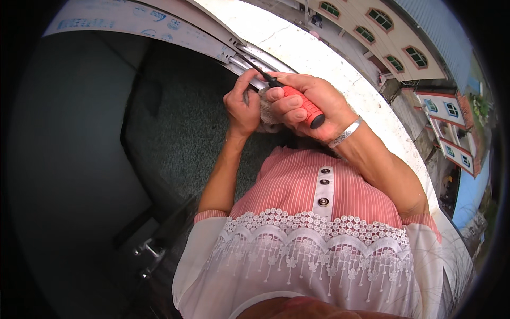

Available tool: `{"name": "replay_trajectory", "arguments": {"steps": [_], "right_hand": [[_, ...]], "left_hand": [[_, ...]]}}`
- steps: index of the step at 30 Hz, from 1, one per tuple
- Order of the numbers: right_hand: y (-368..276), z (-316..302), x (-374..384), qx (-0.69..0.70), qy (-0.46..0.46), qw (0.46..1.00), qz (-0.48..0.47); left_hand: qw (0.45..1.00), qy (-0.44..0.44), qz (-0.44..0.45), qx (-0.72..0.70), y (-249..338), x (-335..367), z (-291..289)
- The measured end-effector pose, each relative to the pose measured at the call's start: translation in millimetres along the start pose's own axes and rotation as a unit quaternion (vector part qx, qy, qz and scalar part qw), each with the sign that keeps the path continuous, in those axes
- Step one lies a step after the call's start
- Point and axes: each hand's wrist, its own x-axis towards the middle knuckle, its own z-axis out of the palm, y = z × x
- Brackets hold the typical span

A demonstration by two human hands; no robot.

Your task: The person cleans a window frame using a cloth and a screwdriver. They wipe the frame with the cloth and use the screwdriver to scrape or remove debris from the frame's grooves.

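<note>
In my right hand (313, 101) is a screwdriver (303, 106) with a red handle and black end cap. Its dark shaft slants up and left to a metal track (249, 66) of a window frame; the tip lies close to the track, though contact is hard to judge. My left hand (244, 106) is just left of it, fingers curled by the track's lower end and beside the shaft. What those fingers pinch is hidden. A fuzzy greyish-beige piece (270, 111) shows between the two hands, partly covered by my right fingers.
A frame strip (143, 21) with blue-printed film runs to the upper left. Beyond the track lies a white ledge (297, 40), and outside far below stand buildings (393, 32). A dark textured surface (180, 122) is at left, with a shiny metal fitting (151, 250) lower down.
</note>
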Motion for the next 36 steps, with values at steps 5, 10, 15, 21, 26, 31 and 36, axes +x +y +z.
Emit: {"name": "replay_trajectory", "arguments": {"steps": [5,10,15,21,26,31,36], "right_hand": [[-1,-2,13,0.04,0.004,0.999,0.019],[-4,-7,22,-0.013,0.025,1.0,0.008],[-11,4,12,-0.06,0.075,0.995,-0.01],[-9,-9,-26,-0.067,0.079,0.994,-0.031],[-5,-13,-33,-0.069,0.059,0.996,-0.02],[-13,-15,-14,-0.042,0.032,0.999,-0.006],[-21,-7,0,-0.069,0.03,0.997,0.011]], "left_hand": [[0.997,-0.017,-0.071,-0.035,4,-1,-2],[0.998,-0.023,-0.064,-0.015,7,1,-3],[1.0,0.009,0.013,0.027,5,4,0],[0.999,-0.004,0.034,0.02,10,7,-2],[0.999,-0.013,0.035,0.005,5,5,-2],[0.998,-0.009,0.054,0.044,5,4,-2],[0.993,0.018,0.095,0.068,2,3,3]]}}
